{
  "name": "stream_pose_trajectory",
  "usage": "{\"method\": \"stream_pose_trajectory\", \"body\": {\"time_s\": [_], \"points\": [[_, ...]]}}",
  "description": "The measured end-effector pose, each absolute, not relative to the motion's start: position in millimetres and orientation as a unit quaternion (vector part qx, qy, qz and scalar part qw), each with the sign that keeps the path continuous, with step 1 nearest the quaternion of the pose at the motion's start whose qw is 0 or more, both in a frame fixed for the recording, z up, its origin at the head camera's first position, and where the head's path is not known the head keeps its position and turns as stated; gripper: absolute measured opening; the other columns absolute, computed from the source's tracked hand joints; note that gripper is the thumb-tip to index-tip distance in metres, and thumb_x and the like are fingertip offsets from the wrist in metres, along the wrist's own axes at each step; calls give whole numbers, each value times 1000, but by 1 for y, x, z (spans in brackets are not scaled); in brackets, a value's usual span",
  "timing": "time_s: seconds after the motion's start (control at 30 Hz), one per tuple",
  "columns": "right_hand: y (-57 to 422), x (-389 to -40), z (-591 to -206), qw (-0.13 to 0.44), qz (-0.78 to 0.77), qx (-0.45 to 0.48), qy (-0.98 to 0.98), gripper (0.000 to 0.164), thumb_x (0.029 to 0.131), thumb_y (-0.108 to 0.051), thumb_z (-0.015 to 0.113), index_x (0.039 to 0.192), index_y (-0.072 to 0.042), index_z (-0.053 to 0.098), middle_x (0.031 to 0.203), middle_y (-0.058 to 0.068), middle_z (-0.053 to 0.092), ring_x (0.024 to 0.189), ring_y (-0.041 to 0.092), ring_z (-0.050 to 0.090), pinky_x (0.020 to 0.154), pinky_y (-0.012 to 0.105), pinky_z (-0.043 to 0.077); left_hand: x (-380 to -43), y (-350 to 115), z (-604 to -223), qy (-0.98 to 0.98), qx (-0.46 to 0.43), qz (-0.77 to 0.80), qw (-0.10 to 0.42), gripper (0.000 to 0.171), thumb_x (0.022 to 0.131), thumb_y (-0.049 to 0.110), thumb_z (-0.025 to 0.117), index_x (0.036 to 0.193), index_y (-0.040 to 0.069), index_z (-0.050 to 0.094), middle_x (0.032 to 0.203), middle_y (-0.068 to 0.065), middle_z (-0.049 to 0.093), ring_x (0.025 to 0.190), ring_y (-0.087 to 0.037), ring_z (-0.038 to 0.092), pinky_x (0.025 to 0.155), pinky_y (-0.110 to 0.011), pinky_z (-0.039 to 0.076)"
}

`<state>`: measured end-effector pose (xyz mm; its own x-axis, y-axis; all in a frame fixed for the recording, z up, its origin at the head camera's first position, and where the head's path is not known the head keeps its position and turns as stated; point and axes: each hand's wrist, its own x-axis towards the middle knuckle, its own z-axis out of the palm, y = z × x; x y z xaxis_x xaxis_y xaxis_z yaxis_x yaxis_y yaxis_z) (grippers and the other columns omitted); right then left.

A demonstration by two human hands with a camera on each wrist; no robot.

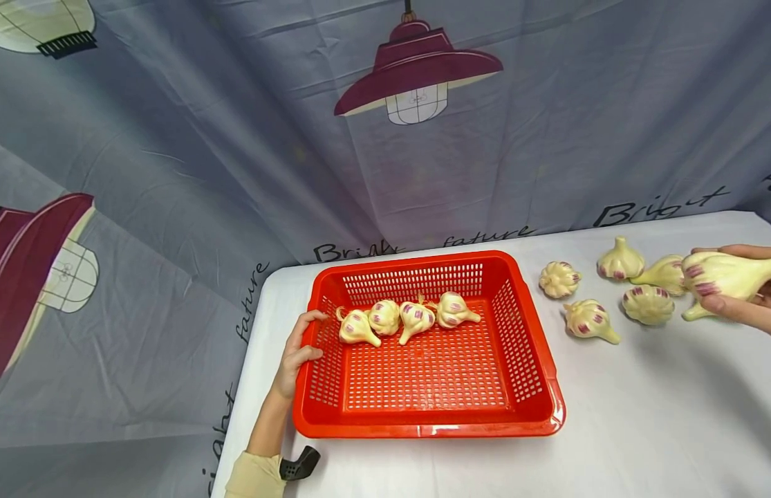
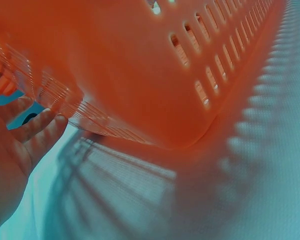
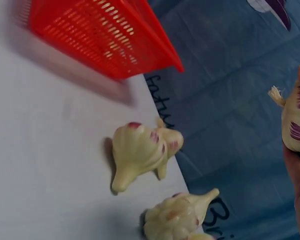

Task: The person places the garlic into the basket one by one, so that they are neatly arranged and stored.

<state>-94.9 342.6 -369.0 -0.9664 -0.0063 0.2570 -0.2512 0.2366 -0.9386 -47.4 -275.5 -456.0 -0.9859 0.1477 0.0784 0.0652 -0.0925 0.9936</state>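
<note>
A red plastic basket (image 1: 422,423) with slotted walls stands on the white table. Four-fingers-wide at its left rim, my left hand (image 1: 292,356) grips the edge, thumb over the rim; in the left wrist view fingers (image 2: 45,132) lie along the outer wall. Inside the basket, several garlic bulbs (image 1: 417,318) with purple streaks sit in a row toward the back. At the far right, my right hand (image 1: 749,315) holds a large garlic bulb (image 1: 721,273) between thumb and fingers, raised above the table. The right wrist view shows the held bulb's rooted end (image 3: 296,122).
Right of the basket, several more garlic bulbs lie loosely grouped, the nearest being one streaked bulb (image 1: 590,320) and a rounder bulb (image 1: 559,279). A grey curtain (image 1: 385,180) printed with lamps hangs behind the white table (image 1: 646,408).
</note>
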Motion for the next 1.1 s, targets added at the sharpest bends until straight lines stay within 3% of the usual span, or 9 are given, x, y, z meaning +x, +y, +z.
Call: {"method": "stream_pose_trajectory", "body": {"time_s": [0.23,0.33,0.47,0.67,0.87,0.97,1.1], "points": [[317,-98,-360,59,718,156,-675,69,72,40,53,128,0,59,122,0,69,99,5,68,72,15,53,-47,-275,-454,669,80,738,33,59,76,-3,38,133,9,40,134,-30,37,104,-43,54,75,-43,58],[303,-94,-355,58,647,136,-748,70,74,34,60,131,-7,60,122,-8,68,97,1,66,72,12,51,-48,-276,-453,670,82,737,32,59,76,-3,38,133,10,41,134,-31,37,104,-43,54,74,-43,58],[285,-93,-348,16,536,108,-837,64,79,16,74,129,-22,61,118,-21,63,89,0,61,67,13,49,-49,-276,-453,669,85,738,30,59,75,-2,38,133,10,41,134,-31,37,103,-43,54,74,-42,57],[249,-99,-348,-57,502,182,-843,58,80,2,81,133,-8,58,122,-10,63,87,12,65,67,22,53,-48,-274,-455,663,90,742,40,59,76,-3,37,135,1,34,133,-32,36,104,-42,54,75,-43,57],[204,-104,-344,-121,485,202,-842,63,81,-18,85,137,-11,56,114,6,66,82,19,62,58,31,53,-46,-274,-454,664,79,743,31,59,76,-3,37,133,7,38,135,-29,36,105,-41,54,75,-43,57],[186,-108,-342,-141,502,219,-825,62,81,-18,85,135,-8,56,114,10,66,86,20,63,63,30,54,-46,-275,-454,661,80,746,31,59,76,-3,36,133,10,39,136,-29,36,105,-40,54,75,-42,57],[167,-113,-343,-156,517,254,-802,56,81,-16,85,129,-8,59,118,8,65,95,22,65,77,30,56,-47,-274,-454,658,88,747,34,58,77,-3,37,134,4,36,135,-31,36,104,-40,54,75,-42,57]]}}
